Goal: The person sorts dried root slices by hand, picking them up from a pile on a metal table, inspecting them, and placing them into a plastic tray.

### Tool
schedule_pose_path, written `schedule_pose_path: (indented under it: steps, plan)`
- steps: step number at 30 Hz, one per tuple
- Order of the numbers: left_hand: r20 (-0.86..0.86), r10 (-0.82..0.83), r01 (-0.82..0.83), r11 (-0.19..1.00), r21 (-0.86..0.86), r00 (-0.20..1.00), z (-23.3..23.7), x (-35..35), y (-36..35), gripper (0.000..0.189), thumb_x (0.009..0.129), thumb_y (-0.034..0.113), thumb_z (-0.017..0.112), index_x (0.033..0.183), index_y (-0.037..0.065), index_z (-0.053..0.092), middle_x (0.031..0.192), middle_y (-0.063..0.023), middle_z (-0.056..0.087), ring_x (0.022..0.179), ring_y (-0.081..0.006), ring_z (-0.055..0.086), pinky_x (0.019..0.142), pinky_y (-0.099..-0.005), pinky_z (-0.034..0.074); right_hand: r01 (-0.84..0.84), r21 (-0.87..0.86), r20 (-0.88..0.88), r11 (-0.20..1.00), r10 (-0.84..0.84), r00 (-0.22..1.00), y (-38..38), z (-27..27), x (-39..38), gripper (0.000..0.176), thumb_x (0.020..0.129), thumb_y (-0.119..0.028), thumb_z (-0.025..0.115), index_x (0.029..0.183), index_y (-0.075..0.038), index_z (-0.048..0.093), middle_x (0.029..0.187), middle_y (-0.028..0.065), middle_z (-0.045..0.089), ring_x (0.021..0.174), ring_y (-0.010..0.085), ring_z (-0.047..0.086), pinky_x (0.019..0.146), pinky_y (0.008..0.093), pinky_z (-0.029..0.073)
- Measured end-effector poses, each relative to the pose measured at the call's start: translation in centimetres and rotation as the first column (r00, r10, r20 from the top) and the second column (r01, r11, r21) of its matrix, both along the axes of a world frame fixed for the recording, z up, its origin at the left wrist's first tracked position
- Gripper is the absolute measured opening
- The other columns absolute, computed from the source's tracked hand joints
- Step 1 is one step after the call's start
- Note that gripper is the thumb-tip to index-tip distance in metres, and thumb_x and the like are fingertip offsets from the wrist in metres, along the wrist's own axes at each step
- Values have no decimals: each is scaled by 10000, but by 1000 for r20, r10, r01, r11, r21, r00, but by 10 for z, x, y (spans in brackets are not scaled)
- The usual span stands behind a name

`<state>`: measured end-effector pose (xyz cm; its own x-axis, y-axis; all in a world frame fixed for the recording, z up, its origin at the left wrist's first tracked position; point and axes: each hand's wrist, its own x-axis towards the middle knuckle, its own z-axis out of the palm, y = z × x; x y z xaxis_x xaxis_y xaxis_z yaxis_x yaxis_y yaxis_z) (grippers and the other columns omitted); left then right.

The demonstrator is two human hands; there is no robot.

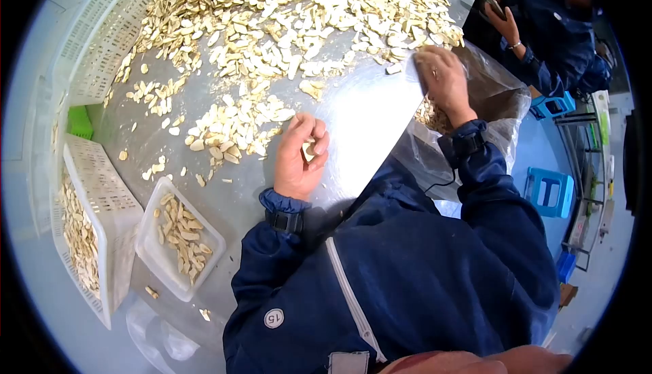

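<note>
My left hand (301, 160) is above the metal table (265, 190), its fingers curled round a pale dried slice (309, 149). Just left of it lies a loose spread of similar slices (234, 126). At the table's right edge is my right hand (445, 85), back upward and fingers bent; whatever they may hold is hidden. Beneath that hand, a clear plastic bag (499, 126) hangs open beside the table, with slices (429, 117) inside. A large heap of pale slices (292, 17) covers the far part of the table.
A white plastic tray (216, 239) of darker pieces sits at the left, beside a white perforated basket (119, 221) with slices. Another basket (102, 55) stands at the far left. On the right, a person (560, 27) holds a phone (492, 4) near blue stools (549, 192).
</note>
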<state>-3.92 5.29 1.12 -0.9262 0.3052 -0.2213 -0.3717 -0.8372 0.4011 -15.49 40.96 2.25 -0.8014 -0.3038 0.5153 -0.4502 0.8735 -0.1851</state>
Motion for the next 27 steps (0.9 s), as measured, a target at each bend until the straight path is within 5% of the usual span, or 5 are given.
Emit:
schedule_pose_path:
  steps: [2, 7, 15, 20, 27]
  plan:
    - [30, 4, -4, 1000, -10, 1000, 3, 0, 0, 53, 1041, 133, 562, 1066, 98, 530, 958, -47, 574, 710, -102, 540, 474, -195, 363, 166, -10, -50, 986, -166, 985, 11, -4, 1, 202, 931, -126, 716, 1128, -122, 759, 1239, 108, 709, 1156, 352, 649, 1000, 450, 517]
    - [71, 22, -22, 1000, -7, 997, 6, 2, 4, 243, 986, -12, 492, 1207, 68, 552, 1021, -61, 567, 744, -92, 524, 454, -170, 398, -61, -15, 10, 998, 61, 998, -16, 10, 8, 193, 936, -122, 712, 1126, -107, 743, 1237, 119, 699, 1155, 357, 645, 991, 446, 515]
    - [4, -34, 34, 999, -42, 999, 6, 2, 0, 234, 990, -15, 489, 1206, 45, 553, 1046, -62, 586, 597, -44, 436, 424, -172, 311, 207, 110, -58, 972, -202, 978, 47, 7, -2, 182, 927, -133, 683, 1086, -85, 756, 1171, 127, 735, 1111, 358, 666, 958, 461, 534]
    - [9, -51, 51, 996, -79, 999, 8, 2, 1, 220, 995, 4, 500, 1202, 51, 555, 1028, -48, 599, 562, -36, 403, 426, -178, 262, 146, -71, 28, 987, -144, 989, 15, 14, -19, 201, 968, -206, 698, 1127, -96, 756, 1173, 123, 736, 1141, 356, 659, 984, 449, 524]
    - [12, -63, 64, 995, -79, 998, 10, 3, 0, 182, 1016, 49, 514, 1193, 56, 557, 1012, -44, 611, 563, -32, 415, 430, -187, 267, -95, 161, 35, 982, 90, 995, -83, 15, -62, 452, 991, -474, 654, 1397, -275, 639, 1516, 77, 556, 1416, 348, 485, 1157, 489, 409]
